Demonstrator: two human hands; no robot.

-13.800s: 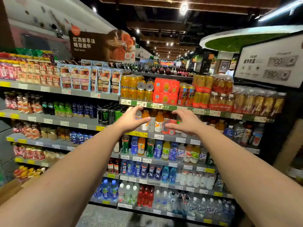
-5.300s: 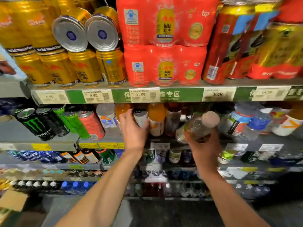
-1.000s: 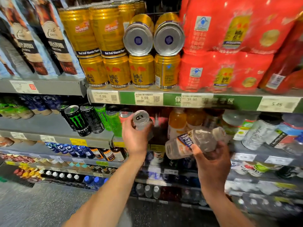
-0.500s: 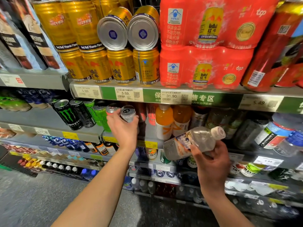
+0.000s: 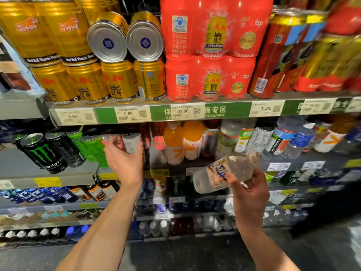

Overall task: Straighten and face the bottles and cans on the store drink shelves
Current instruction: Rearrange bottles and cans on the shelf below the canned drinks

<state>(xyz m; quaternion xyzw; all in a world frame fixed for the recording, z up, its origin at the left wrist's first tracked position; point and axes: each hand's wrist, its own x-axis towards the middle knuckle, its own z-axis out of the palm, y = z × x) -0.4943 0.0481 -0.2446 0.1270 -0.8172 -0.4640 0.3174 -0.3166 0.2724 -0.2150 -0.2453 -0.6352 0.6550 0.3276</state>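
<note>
My left hand (image 5: 125, 161) grips a silver can (image 5: 131, 142) on the second shelf (image 5: 64, 178), between a pink can (image 5: 109, 137) and a red can (image 5: 159, 137). My right hand (image 5: 249, 190) holds a clear bottle (image 5: 222, 173) with a blue and orange label, tilted almost flat in front of the shelf, cap up to the right. Two orange bottles (image 5: 182, 142) stand just right of the red can. Black and green Monster cans (image 5: 45, 151) stand to the left.
Gold Red Bull cans (image 5: 105, 83) and red multipacks (image 5: 209, 49) fill the top shelf; two gold cans (image 5: 126, 40) lie on their sides. Mixed bottles (image 5: 281, 137) crowd the shelf's right part. Lower shelves hold several small bottles. Grey floor (image 5: 175, 255) lies below.
My left hand has carried the silver can back in under the top shelf and set it among the cans. The right hand still holds the tilted clear bottle, barely moved.
</note>
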